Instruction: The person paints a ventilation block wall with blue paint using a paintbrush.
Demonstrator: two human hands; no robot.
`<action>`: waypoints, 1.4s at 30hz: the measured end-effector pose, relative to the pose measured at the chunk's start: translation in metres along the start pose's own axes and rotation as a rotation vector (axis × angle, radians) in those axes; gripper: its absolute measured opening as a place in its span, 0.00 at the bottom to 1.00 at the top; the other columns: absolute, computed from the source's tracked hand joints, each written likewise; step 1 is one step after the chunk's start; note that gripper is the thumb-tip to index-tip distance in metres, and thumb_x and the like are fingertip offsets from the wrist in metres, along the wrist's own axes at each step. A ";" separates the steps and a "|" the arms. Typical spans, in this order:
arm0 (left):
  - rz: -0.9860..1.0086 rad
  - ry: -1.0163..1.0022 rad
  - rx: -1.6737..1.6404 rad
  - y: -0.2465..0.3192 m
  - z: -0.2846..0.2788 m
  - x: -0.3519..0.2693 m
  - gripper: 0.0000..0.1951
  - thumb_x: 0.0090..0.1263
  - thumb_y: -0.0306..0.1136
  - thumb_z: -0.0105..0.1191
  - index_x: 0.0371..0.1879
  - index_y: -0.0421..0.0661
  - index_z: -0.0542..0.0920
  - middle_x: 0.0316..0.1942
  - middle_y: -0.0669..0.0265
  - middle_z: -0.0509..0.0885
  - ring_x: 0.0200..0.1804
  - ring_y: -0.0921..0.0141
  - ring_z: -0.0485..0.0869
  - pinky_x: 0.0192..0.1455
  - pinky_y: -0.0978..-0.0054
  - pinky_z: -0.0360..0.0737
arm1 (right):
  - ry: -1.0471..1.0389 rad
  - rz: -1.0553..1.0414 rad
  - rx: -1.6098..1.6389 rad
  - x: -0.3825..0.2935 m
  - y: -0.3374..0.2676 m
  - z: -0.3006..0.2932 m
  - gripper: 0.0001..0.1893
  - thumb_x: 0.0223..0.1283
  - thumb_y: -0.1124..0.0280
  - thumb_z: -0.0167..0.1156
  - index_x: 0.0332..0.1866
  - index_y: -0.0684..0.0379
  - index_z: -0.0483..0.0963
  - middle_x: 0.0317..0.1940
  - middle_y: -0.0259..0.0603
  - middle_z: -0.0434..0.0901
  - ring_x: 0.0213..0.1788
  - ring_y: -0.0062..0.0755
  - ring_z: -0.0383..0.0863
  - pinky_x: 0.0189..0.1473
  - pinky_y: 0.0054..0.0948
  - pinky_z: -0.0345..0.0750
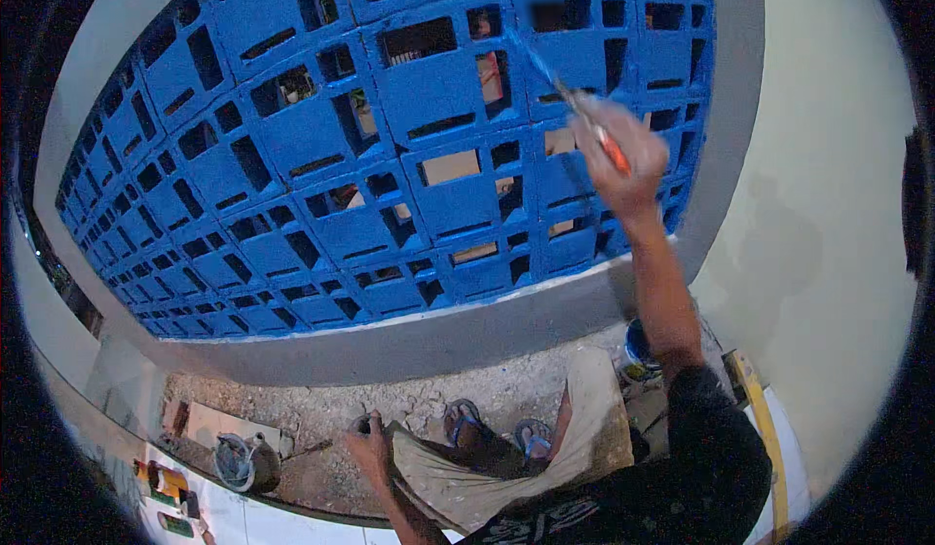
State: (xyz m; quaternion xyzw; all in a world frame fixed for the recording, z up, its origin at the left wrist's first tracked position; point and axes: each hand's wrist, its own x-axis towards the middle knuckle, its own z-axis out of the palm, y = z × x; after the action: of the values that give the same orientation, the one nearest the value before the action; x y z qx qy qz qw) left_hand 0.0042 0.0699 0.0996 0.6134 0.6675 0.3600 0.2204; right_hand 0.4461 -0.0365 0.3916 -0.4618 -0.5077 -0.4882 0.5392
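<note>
My right hand (632, 154) grips a slim paintbrush (575, 101) with an orange handle end. The brush points up and left, its blue-coated tip against or just in front of the blue breeze-block screen (427, 85). Square and slot-shaped openings pattern these blocks, and blue covers their visible faces. Low in front of me, my left hand (367, 446) is curled near my knee. Something dark shows at its fingers, but whether it is an object or shadow is unclear. Below my right forearm stands a paint pail (638, 348) with blue inside, partly hidden by the arm.
A grey sill (409, 351) runs beneath the screen, above rubble-strewn ground (307, 402). At lower left are a grey bucket (235, 463), a flat board (230, 425) and bottles (166, 481) on white tiles. A yellow bar (765, 435) leans near the pale right wall (811, 180).
</note>
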 end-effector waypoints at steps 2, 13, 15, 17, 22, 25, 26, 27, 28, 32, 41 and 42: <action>0.003 -0.087 -0.104 0.005 -0.001 0.002 0.20 0.61 0.44 0.61 0.33 0.34 0.83 0.30 0.53 0.83 0.34 0.60 0.82 0.41 0.62 0.76 | 0.011 -0.210 -0.017 0.068 0.007 0.023 0.11 0.56 0.67 0.64 0.42 0.59 0.80 0.38 0.43 0.83 0.37 0.39 0.84 0.39 0.32 0.80; -0.034 -0.050 -0.325 0.007 -0.002 0.000 0.15 0.61 0.37 0.59 0.30 0.33 0.82 0.25 0.57 0.82 0.27 0.64 0.79 0.35 0.67 0.75 | -0.467 -0.570 -0.266 0.153 0.009 0.043 0.09 0.56 0.69 0.63 0.42 0.55 0.79 0.39 0.42 0.83 0.38 0.39 0.84 0.37 0.32 0.81; -0.053 -0.071 -0.380 0.006 0.003 0.003 0.15 0.61 0.37 0.59 0.30 0.33 0.82 0.25 0.57 0.82 0.28 0.63 0.79 0.36 0.67 0.76 | -0.518 -0.579 -0.243 0.176 0.014 0.045 0.11 0.56 0.69 0.63 0.44 0.55 0.80 0.37 0.43 0.83 0.36 0.40 0.83 0.37 0.33 0.80; -0.145 -0.031 -0.141 0.005 0.006 0.005 0.15 0.61 0.37 0.59 0.31 0.33 0.82 0.25 0.56 0.82 0.28 0.62 0.79 0.36 0.66 0.76 | -0.453 -0.433 -0.089 0.201 0.020 0.055 0.11 0.56 0.62 0.62 0.41 0.55 0.81 0.34 0.43 0.84 0.36 0.43 0.84 0.38 0.34 0.80; -0.022 -0.081 -0.353 0.005 0.002 0.000 0.18 0.60 0.41 0.60 0.34 0.33 0.82 0.28 0.55 0.83 0.31 0.60 0.81 0.40 0.63 0.76 | -0.157 -0.466 -0.105 0.212 0.017 0.069 0.12 0.54 0.62 0.62 0.41 0.54 0.82 0.35 0.44 0.84 0.36 0.43 0.84 0.40 0.33 0.80; -0.055 -0.075 -0.437 0.006 0.004 -0.002 0.18 0.60 0.40 0.60 0.35 0.33 0.82 0.28 0.54 0.83 0.31 0.60 0.81 0.40 0.63 0.76 | 0.030 -0.536 -0.223 0.209 -0.001 0.091 0.12 0.55 0.62 0.61 0.42 0.54 0.81 0.37 0.42 0.83 0.34 0.44 0.84 0.39 0.36 0.81; -0.098 -0.095 -0.489 0.006 0.006 -0.003 0.18 0.60 0.39 0.60 0.35 0.33 0.82 0.28 0.54 0.83 0.31 0.61 0.81 0.39 0.63 0.76 | -0.019 -0.456 -0.318 0.202 -0.006 0.102 0.12 0.55 0.63 0.60 0.43 0.54 0.80 0.38 0.43 0.83 0.34 0.45 0.83 0.37 0.38 0.81; -0.099 -0.097 -0.492 0.006 0.008 -0.003 0.18 0.60 0.39 0.60 0.35 0.33 0.82 0.28 0.54 0.83 0.31 0.61 0.81 0.39 0.63 0.76 | 0.008 -0.534 -0.283 0.194 -0.011 0.113 0.12 0.55 0.63 0.60 0.43 0.54 0.80 0.38 0.43 0.83 0.34 0.45 0.83 0.37 0.38 0.81; -0.119 0.112 -0.196 0.006 0.010 -0.004 0.17 0.60 0.38 0.60 0.34 0.33 0.82 0.27 0.54 0.83 0.30 0.62 0.80 0.38 0.64 0.76 | -0.105 -0.499 -0.319 0.181 -0.016 0.122 0.11 0.55 0.64 0.60 0.41 0.55 0.80 0.37 0.44 0.83 0.34 0.46 0.83 0.36 0.38 0.81; -0.103 -0.115 -0.475 0.003 0.001 -0.001 0.17 0.60 0.37 0.60 0.34 0.32 0.81 0.27 0.54 0.83 0.30 0.63 0.80 0.38 0.64 0.76 | -0.024 -0.505 0.055 0.172 -0.014 0.123 0.10 0.54 0.64 0.63 0.36 0.58 0.82 0.32 0.48 0.83 0.32 0.41 0.84 0.32 0.34 0.81; 0.057 -0.003 -0.186 0.002 -0.005 0.005 0.13 0.60 0.35 0.59 0.32 0.34 0.83 0.27 0.57 0.83 0.29 0.63 0.80 0.38 0.65 0.76 | 0.157 0.308 0.036 0.220 0.007 0.060 0.13 0.50 0.60 0.67 0.32 0.60 0.84 0.21 0.38 0.82 0.21 0.25 0.82 0.26 0.25 0.78; 0.056 -0.009 -0.184 0.002 -0.003 0.004 0.13 0.60 0.35 0.59 0.32 0.34 0.83 0.27 0.57 0.83 0.29 0.63 0.80 0.38 0.65 0.76 | 0.141 0.327 0.092 0.223 0.007 0.060 0.12 0.50 0.60 0.66 0.32 0.60 0.84 0.21 0.38 0.83 0.21 0.24 0.82 0.26 0.25 0.78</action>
State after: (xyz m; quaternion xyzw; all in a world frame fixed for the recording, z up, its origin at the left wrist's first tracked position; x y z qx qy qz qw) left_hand 0.0022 0.0728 0.1036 0.6106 0.6132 0.4231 0.2683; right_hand 0.4491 0.0109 0.6180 -0.4777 -0.4085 -0.4014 0.6662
